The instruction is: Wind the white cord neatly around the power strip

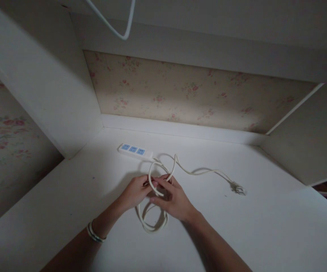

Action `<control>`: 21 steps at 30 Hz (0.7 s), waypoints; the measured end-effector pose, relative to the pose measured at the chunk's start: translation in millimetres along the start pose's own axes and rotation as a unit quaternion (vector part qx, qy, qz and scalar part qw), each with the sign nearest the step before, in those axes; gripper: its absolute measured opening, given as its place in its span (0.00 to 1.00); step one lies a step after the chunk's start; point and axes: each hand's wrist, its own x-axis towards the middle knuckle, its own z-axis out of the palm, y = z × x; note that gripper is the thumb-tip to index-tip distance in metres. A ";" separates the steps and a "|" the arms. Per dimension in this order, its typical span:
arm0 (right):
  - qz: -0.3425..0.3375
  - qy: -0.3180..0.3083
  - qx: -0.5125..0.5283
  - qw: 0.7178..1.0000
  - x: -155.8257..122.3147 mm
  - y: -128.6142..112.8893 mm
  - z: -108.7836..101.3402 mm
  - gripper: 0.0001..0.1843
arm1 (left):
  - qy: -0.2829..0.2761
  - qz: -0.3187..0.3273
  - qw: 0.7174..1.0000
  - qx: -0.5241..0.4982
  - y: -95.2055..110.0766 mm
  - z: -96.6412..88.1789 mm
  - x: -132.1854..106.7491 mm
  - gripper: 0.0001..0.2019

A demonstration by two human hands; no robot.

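Note:
A white power strip point(135, 150) with three blue sockets lies on the white desk point(265, 226) near the back. Its cream cord point(152, 223) is wound in loops between my hands, and the free end runs right to the plug point(237, 187) lying on the desk. My left hand point(135, 192) is closed, pinching the coiled cord at its upper left. My right hand point(174, 199) is closed on the loops from the right, fingers over the cord. A bracelet sits on my left wrist.
The desk sits in a white alcove with side panels left point(52, 94) and right point(307, 143) and floral wallpaper point(197, 94) at the back. A white cable point(118, 30) hangs from above at the top.

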 end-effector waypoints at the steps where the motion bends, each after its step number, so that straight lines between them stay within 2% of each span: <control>1: -0.001 0.013 -0.018 1.000 -0.6 -0.8 2.2 0.31 | 0.005 -0.003 1.000 0.002 -1.2 0.6 0.1 0.15; 6: 0.028 0.053 -0.096 0.994 -3.6 2.8 8.6 0.31 | 0.040 -0.016 0.998 0.041 -4.9 1.0 0.0 0.17; 10: 0.006 0.068 -0.124 0.990 -5.4 4.8 4.0 0.24 | 0.054 -0.014 0.996 0.069 -6.8 -3.2 1.7 0.17; 12: 0.029 0.108 -0.098 0.989 -4.7 2.1 0.8 0.20 | 0.063 -0.013 0.996 0.060 -8.5 -4.6 2.8 0.16; 15: 0.126 0.177 -0.009 0.976 -0.4 -5.5 -4.0 0.18 | 0.064 -0.027 0.997 0.017 -9.7 -4.7 3.5 0.15; 17: 0.169 0.216 0.059 0.960 4.5 -9.0 -7.8 0.19 | 0.067 -0.034 0.997 -0.023 -8.0 -4.7 2.9 0.16; 21: 0.197 0.312 0.158 0.916 14.4 -1.2 -18.5 0.19 | 0.077 -0.066 0.988 -0.119 -0.4 -7.3 -0.2 0.17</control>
